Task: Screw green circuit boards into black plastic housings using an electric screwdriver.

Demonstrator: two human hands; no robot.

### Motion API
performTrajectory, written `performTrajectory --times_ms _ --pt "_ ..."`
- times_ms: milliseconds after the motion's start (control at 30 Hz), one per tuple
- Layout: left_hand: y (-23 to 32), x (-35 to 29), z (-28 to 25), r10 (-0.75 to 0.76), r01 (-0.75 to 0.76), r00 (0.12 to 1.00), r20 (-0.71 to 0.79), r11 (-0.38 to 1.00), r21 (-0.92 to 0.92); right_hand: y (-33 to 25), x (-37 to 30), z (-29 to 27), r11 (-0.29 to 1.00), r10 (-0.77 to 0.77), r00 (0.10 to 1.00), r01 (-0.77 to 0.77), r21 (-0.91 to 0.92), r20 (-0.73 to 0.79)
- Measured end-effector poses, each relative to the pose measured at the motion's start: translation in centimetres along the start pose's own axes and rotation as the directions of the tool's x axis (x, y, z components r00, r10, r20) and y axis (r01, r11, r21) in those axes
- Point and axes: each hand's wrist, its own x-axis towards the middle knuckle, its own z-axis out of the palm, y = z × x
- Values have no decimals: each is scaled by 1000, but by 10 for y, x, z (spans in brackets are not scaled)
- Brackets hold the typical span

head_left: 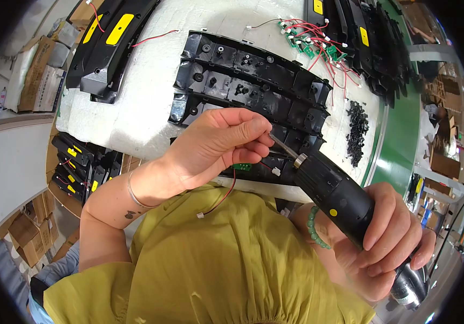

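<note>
Black driver (345, 197) sits clenched in the right hand (388, 243), bit (281, 144) aimed up-left. Left hand (216, 146) pinches the bit tip w/ thumb and fingers. Just under it hangs a green board (242, 167) on red wire (225, 195), over black housings (253, 86) on white foam (145, 75). Screw pile (357, 129) lies right of the housings; more boards (318, 46) lie beyond.
</note>
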Motion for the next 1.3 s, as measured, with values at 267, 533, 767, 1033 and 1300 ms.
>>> performTrajectory --times_ms 267,533,767,1033,1300 --pt "-7 -1 10 -8 7 1000 -4 1000 -26 1 -2 2 999 -39 999 39 12 10" --pt "-10 -12 2 101 -98 994 -49 994 47 -27 -14 -32 974 192 922 -222 52 335" --pt "26 -14 -28 679 -291 690 250 -57 955 25 -9 -11 978 167 964 -135 -159 206" --pt "22 4 -37 458 -266 757 465 -434 861 28 -17 -17 860 459 841 -340 -382 286" --pt "20 11 -40 429 -348 732 530 -432 832 36 -18 -18 864 453 837 -328 -381 306"
